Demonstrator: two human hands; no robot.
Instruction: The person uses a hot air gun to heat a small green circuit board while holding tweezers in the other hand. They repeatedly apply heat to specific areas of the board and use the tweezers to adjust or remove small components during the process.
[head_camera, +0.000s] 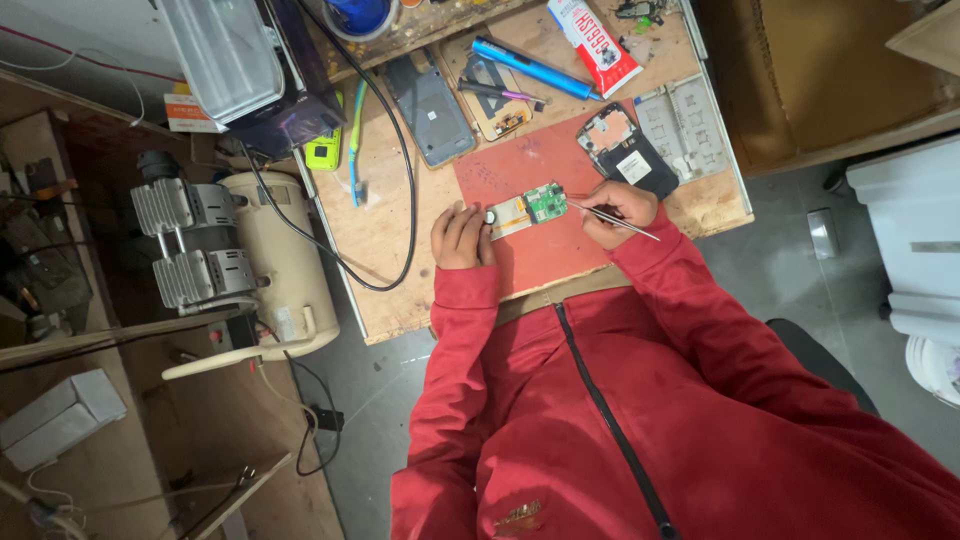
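Left hand (461, 236): fingers curled, pressing down the pale end of the circuit board (530, 209).
Right hand (618, 208): pinched around metal tweezers (612, 220).
Circuit board: between both hands, on the red mat (540, 170) on the counter (385, 225).

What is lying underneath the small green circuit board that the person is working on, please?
The green circuit board rests on a red mat spread over the wooden bench. The left hand steadies its pale end; the mat directly beneath is covered.

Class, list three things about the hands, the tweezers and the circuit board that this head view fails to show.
- Tweezers tip contact with green circuit board: too small, head view.
- Right hand grip: fingers curl over it.
- Left hand fingertips: knuckles cover what they press.
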